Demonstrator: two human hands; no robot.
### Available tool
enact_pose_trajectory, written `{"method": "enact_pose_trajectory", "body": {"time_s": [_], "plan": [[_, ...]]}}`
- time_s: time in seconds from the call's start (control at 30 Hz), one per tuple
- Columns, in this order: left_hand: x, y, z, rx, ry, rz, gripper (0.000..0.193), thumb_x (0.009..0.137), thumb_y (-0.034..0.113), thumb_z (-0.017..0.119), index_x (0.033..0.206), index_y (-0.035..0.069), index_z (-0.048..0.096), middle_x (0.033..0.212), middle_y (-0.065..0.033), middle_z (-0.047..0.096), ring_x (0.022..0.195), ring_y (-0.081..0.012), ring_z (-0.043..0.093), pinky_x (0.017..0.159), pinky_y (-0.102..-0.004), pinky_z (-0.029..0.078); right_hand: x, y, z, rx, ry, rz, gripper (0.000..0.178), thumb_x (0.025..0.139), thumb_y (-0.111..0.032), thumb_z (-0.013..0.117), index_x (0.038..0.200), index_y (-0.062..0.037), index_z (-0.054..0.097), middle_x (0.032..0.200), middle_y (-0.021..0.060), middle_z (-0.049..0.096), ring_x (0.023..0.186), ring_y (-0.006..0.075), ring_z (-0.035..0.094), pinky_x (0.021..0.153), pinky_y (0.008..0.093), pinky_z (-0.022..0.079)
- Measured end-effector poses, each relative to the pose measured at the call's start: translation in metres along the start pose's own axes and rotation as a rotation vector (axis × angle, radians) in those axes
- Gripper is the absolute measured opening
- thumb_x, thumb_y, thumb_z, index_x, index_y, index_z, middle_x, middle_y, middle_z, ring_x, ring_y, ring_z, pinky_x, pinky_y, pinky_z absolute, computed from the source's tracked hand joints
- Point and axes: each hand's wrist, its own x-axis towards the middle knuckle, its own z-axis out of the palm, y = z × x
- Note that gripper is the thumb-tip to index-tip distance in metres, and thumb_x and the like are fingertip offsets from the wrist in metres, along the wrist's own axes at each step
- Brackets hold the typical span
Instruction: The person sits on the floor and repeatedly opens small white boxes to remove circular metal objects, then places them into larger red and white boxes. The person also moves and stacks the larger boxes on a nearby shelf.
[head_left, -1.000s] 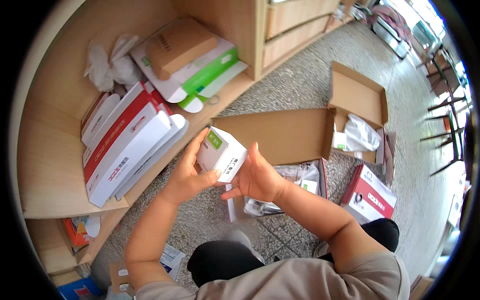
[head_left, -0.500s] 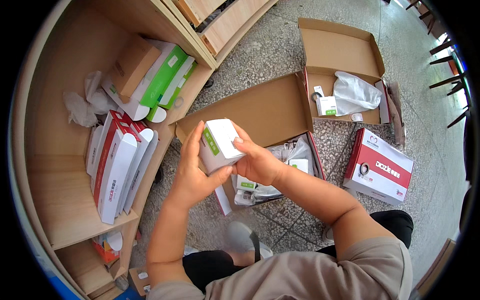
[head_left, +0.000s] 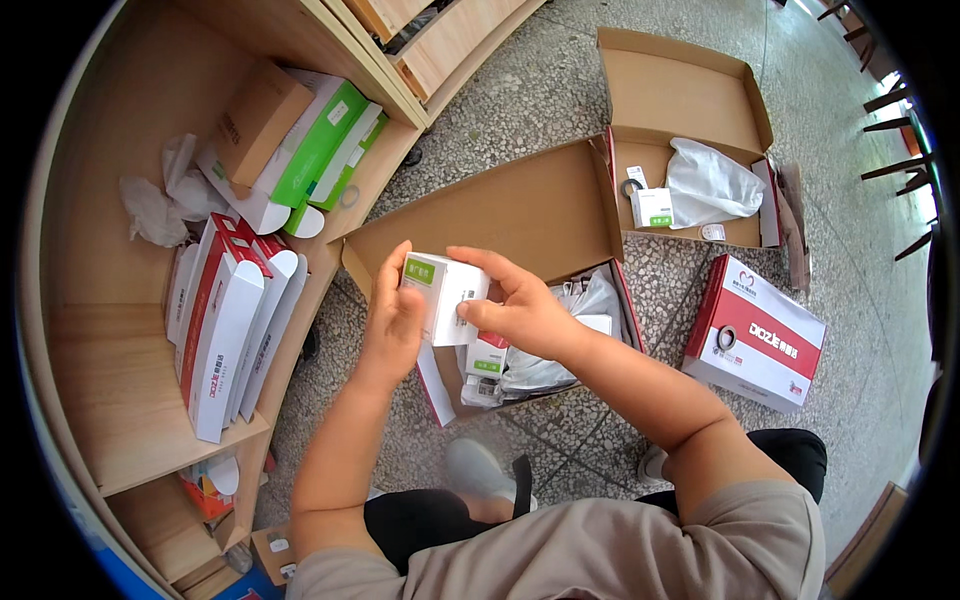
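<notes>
A small white carton with a green label (head_left: pixel 447 292) is held up between my two hands, above an open cardboard box. My right hand (head_left: pixel 515 308) grips it from the right, thumb on the printed side and fingers over the top. On its left side my left hand (head_left: pixel 390 325) closes against it, the thumb raised in front and the fingers partly hidden behind. Below, the open box (head_left: pixel 490 225) has its brown lid laid back toward the shelf. Inside it lie a clear plastic bag (head_left: pixel 540 370) and other small white-and-green cartons (head_left: pixel 485 361).
Farther off, a second open box (head_left: pixel 690 90) contains a white bag (head_left: pixel 710 180), a small carton (head_left: pixel 653 207) and a dark ring (head_left: pixel 631 187). A closed red-and-white box (head_left: pixel 757 332) with a tape roll (head_left: pixel 727 338) lies right. Wooden shelves (head_left: pixel 120 390) at left hold flat boxes (head_left: pixel 225 340).
The carton has been turned in my hands, so another white side with printing faces me. My left thumb has lifted from its lower edge, and my right hand has moved slightly right.
</notes>
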Motion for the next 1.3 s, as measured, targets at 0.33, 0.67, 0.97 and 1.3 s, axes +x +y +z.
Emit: {"method": "enact_pose_trajectory", "body": {"time_s": [0.33, 0.67, 0.97, 1.3], "plan": [[0.000, 0.000, 0.009, -0.400, 0.081, -0.279, 0.038, 0.092, 0.036, 0.048, 0.119, 0.010, 0.041, 0.105, -0.0046, 0.050, 0.094, -0.0115, 0.049, 0.080, -0.0263, 0.044, -0.002, -0.003, 0.002, -0.022, 0.019, 0.063, 0.055, 0.075, -0.014, 0.068, 0.125, -0.0041, 0.046, 0.098, 0.0064, 0.058, 0.077, 0.0107, 0.056, 0.067, 0.0259, 0.049], [-0.001, -0.002, 0.012, -0.248, 0.093, -0.152, 0.038, 0.096, 0.034, 0.037, 0.125, 0.008, 0.038, 0.107, -0.0065, 0.051, 0.095, -0.0116, 0.050, 0.081, -0.0263, 0.043, 0.004, 0.005, 0.004, -0.299, 0.197, 0.030, 0.051, 0.071, -0.003, 0.061, 0.120, 0.0002, 0.045, 0.101, 0.0131, 0.060, 0.088, 0.0187, 0.062, 0.071, 0.0293, 0.051], [-0.003, -0.009, 0.015, -0.141, 0.147, -0.138, 0.040, 0.097, 0.037, 0.032, 0.121, 0.007, 0.044, 0.106, -0.0061, 0.053, 0.094, -0.0130, 0.052, 0.083, -0.0281, 0.044, 0.000, -0.007, 0.005, -0.395, 0.295, 0.108, 0.044, 0.067, 0.000, 0.049, 0.111, -0.0019, 0.049, 0.087, 0.0160, 0.062, 0.075, 0.0235, 0.062, 0.067, 0.0331, 0.049], [0.000, -0.001, -0.004, -0.754, 0.063, -0.526, 0.051, 0.093, 0.049, 0.030, 0.123, 0.011, 0.044, 0.112, -0.0078, 0.055, 0.102, -0.0215, 0.055, 0.084, -0.0371, 0.047, -0.007, -0.008, 0.010, -0.479, 0.339, -0.362, 0.040, 0.059, 0.010, 0.042, 0.090, -0.0060, 0.063, 0.106, 0.0107, 0.053, 0.096, 0.0221, 0.050, 0.076, 0.0313, 0.042]]}}
